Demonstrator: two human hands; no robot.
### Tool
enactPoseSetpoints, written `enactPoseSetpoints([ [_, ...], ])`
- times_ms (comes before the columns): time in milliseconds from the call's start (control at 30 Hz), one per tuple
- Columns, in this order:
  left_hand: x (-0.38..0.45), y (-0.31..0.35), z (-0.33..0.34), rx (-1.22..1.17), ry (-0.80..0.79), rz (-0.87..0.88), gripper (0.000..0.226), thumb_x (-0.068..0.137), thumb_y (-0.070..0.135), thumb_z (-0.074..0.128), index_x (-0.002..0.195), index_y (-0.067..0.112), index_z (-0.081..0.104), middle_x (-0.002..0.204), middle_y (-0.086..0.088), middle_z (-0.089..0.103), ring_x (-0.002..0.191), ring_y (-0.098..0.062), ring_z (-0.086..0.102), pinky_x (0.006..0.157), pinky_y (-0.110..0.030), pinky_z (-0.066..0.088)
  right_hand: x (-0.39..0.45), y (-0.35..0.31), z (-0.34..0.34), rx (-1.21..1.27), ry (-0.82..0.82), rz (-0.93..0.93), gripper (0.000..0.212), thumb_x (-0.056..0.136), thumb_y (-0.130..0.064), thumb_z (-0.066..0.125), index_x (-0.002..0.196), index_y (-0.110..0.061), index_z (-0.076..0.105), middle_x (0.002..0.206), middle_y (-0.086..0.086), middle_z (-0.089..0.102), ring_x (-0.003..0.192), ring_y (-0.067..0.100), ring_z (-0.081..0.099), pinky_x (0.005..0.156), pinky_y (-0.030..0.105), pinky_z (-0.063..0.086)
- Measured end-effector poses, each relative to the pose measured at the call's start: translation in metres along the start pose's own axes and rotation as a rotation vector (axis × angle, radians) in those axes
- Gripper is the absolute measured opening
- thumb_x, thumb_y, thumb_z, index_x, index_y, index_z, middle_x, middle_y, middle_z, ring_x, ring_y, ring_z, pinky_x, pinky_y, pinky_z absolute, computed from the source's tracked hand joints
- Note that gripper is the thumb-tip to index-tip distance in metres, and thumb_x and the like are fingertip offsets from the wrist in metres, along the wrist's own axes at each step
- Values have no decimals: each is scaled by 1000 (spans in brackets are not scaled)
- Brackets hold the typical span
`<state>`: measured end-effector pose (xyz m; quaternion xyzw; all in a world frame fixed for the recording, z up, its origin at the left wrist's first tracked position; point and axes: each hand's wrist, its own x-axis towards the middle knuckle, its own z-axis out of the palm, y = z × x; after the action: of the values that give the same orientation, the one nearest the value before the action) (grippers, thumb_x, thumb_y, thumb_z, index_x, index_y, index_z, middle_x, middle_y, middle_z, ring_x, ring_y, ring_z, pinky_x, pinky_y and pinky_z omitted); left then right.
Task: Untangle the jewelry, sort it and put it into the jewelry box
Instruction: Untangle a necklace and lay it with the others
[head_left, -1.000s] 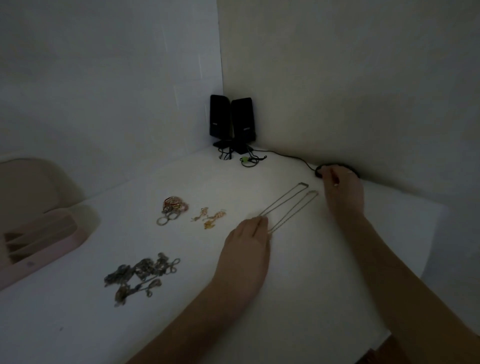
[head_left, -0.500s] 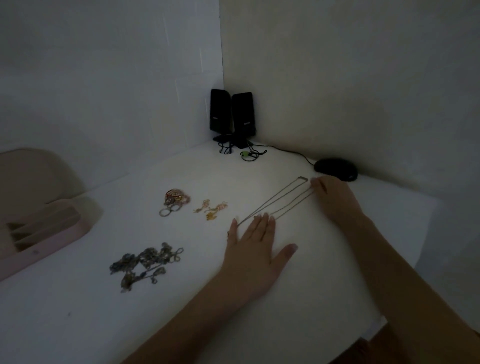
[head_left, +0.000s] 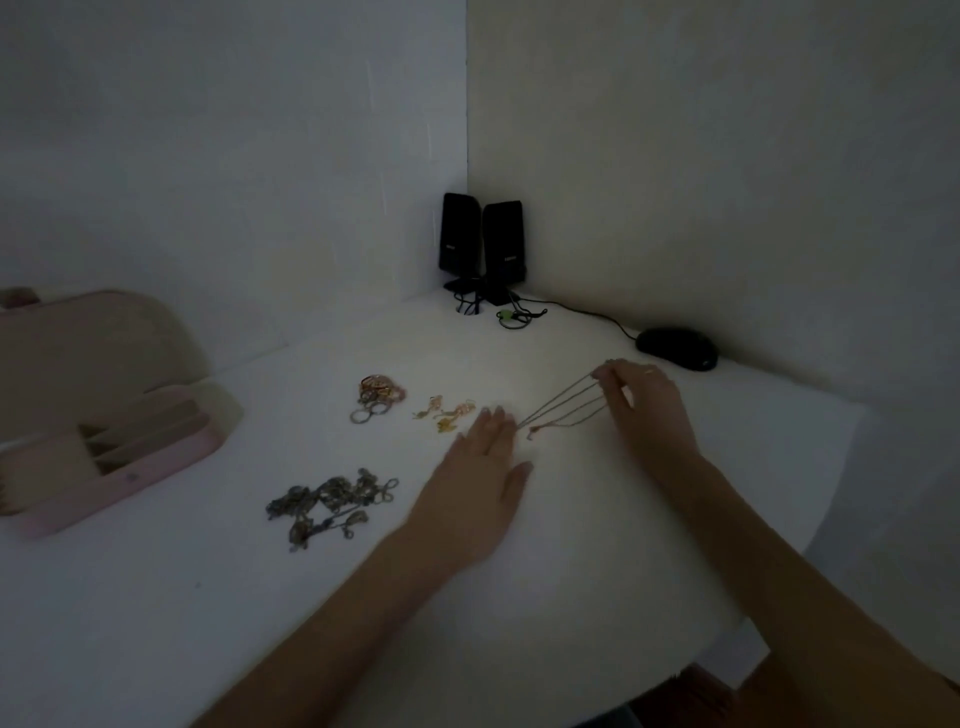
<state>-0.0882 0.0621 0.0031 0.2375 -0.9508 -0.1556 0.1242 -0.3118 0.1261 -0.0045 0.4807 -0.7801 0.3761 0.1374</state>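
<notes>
At the far left of the white table (head_left: 597, 545) a pink jewelry box (head_left: 111, 467) stands open, and right of it lie a dark tangle of chains (head_left: 332, 501), a cluster of rings (head_left: 376, 397) and a few gold earrings (head_left: 447, 413). The left hand (head_left: 480, 470) lies flat with straight fingers, its fingertips (head_left: 498, 415) pressing one end of the thin gold necklaces (head_left: 563, 408). The right hand (head_left: 641, 402) pinches the far end of those strands between curled fingers and thumb, near a black mouse (head_left: 675, 347); two black speakers (head_left: 480, 241) stand in the corner.
</notes>
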Motion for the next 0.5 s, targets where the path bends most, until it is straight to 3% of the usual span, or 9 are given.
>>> enactPoseSetpoints([
  [100, -32, -30, -31, 76, 66, -76, 54, 101, 22, 31, 150, 13, 11, 159, -2, 7, 145, -14, 6, 112, -19, 3, -17, -57, 6, 112, -93, -123, 21, 97, -26, 49, 101, -16, 66, 93, -1, 66, 86, 15, 56, 80, 32, 46],
  [200, -68, -70, -55, 182, 42, -265, 50, 97, 20, 40, 145, 12, 30, 149, -4, 33, 135, -21, 29, 110, -32, 28, -33, -119, 23, 280, -362, -237, 21, 90, -29, 62, 109, -20, 66, 107, -7, 62, 95, 8, 53, 85, 14, 39],
  [267, -84, -96, -61, 255, -9, -334, 38, 95, 26, 45, 130, 13, 49, 130, -6, 50, 119, -25, 45, 97, -37, 42, -44, -151, 42, 327, -559, -328, 46, 85, -36, 68, 127, -23, 56, 127, -6, 53, 110, 6, 47, 95, 14, 34],
  [333, -94, -109, -61, 249, 5, -334, 28, 95, 31, 43, 109, 15, 60, 108, -6, 58, 101, -27, 54, 84, -37, 46, -52, -174, 64, 327, -706, -331, 68, 80, -41, 72, 140, -25, 43, 141, -1, 41, 125, 12, 39, 104, 23, 31],
  [367, -96, -112, -60, 228, 32, -319, 27, 96, 30, 43, 106, 15, 63, 104, -6, 59, 98, -26, 54, 83, -35, 45, -53, -184, 72, 324, -748, -296, 70, 79, -41, 73, 140, -24, 43, 142, 1, 40, 128, 14, 36, 105, 24, 29],
  [433, -97, -113, -59, 181, 110, -286, 25, 96, 21, 45, 107, 16, 66, 104, -5, 59, 98, -23, 51, 84, -31, 41, -47, -201, 86, 249, -765, -294, 52, 82, -38, 69, 128, -16, 58, 130, 8, 52, 121, 21, 44, 95, 22, 32],
  [500, -94, -112, -60, 169, 164, -274, 24, 95, 17, 45, 106, 14, 66, 103, -5, 59, 99, -22, 48, 84, -30, 40, -39, -213, 93, 181, -780, -260, 28, 86, -26, 63, 107, -8, 70, 102, 12, 64, 100, 25, 58, 77, 21, 37],
])
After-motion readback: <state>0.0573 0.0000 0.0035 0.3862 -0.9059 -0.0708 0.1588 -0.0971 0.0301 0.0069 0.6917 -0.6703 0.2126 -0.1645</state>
